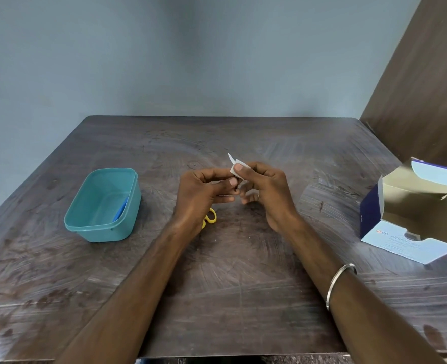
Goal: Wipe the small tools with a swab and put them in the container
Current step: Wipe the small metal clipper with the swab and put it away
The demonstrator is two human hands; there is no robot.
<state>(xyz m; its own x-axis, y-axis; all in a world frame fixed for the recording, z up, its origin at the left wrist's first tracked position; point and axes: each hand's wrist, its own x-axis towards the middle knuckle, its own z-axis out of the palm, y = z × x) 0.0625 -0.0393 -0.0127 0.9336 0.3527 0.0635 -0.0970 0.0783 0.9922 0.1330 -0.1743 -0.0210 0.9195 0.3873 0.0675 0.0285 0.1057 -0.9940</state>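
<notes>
The left hand (204, 190) is pinching a small metal tool (236, 189); the right hand (261, 187) is pinching the swab (237, 166). A loose grip could be dropping the tool onto the surface (243, 298).

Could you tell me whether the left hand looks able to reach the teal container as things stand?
Probably yes: the teal container sits open to the left hand's side, with bare table between them.
</notes>
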